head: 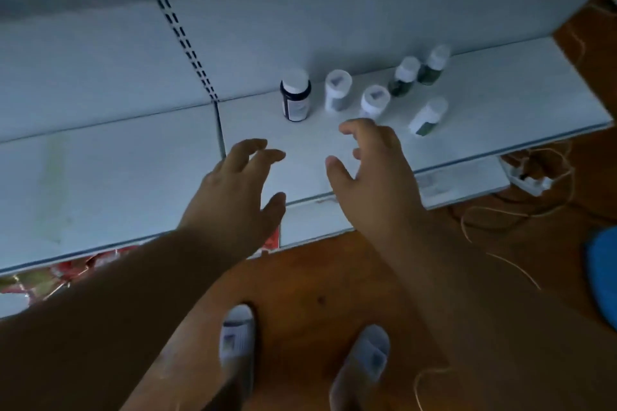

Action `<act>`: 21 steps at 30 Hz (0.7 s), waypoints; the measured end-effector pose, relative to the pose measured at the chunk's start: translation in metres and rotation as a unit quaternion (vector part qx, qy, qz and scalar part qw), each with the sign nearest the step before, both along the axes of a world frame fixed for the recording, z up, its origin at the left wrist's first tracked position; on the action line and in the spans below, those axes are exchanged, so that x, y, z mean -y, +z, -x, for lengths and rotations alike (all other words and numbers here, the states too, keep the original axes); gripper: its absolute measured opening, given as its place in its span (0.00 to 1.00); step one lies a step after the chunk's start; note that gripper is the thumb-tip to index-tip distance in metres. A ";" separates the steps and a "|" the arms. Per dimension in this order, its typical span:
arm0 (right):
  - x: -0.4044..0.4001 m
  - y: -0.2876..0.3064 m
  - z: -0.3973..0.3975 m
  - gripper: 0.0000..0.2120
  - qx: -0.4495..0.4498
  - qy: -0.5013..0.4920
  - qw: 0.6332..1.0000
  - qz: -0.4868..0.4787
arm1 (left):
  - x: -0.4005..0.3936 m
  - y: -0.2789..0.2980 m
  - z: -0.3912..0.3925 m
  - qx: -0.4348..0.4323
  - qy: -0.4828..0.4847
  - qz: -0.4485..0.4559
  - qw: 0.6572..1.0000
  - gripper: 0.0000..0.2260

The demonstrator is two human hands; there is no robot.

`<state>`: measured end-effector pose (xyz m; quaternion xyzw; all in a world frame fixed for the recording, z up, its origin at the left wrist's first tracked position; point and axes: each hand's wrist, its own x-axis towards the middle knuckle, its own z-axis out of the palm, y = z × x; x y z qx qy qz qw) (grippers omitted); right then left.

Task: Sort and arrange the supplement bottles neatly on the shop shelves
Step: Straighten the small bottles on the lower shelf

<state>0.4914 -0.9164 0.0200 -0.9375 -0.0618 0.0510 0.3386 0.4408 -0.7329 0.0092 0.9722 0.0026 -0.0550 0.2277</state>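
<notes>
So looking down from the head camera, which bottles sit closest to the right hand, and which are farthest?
From the right hand:
1. White bottle, just beyond the fingertips.
2. White-and-green bottle, to its right near the shelf's front.
3. Dark bottle, off to the left.
4. Rearmost green bottle, at the back right.
The second and third are nearly too close to call.

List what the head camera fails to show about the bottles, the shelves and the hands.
- Labels: the print on the dark bottle and the white-capped bottles, such as the nearest one, is blurred and too small to read.
- Lower shelf: mostly hidden under the upper shelf.
- Right hand covers the base of one white bottle.
- Left hand: only its back shows; the palm faces away.
</notes>
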 end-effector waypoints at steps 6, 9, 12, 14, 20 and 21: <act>-0.028 -0.108 -0.057 0.27 0.018 0.005 0.999 -0.028 | -0.009 -0.084 -0.046 0.045 0.008 -0.040 0.998 0.24; -0.048 -0.140 -0.085 0.30 0.063 0.012 0.998 -0.028 | -0.016 -0.112 -0.061 0.074 0.024 -0.037 0.996 0.24; -0.070 -0.158 -0.114 0.34 0.114 0.000 0.992 -0.063 | -0.024 -0.131 -0.070 0.090 0.022 -0.042 0.995 0.24; -0.084 -0.168 -0.132 0.37 0.115 -0.017 0.991 -0.064 | -0.028 -0.139 -0.073 0.092 0.014 -0.053 0.994 0.24; -0.103 -0.196 -0.166 0.36 0.126 -0.041 0.982 -0.134 | -0.040 -0.148 -0.084 0.111 0.058 -0.022 0.992 0.23; -0.102 -0.197 -0.164 0.34 0.137 -0.042 0.980 -0.140 | -0.040 -0.146 -0.084 0.112 0.068 -0.015 0.991 0.23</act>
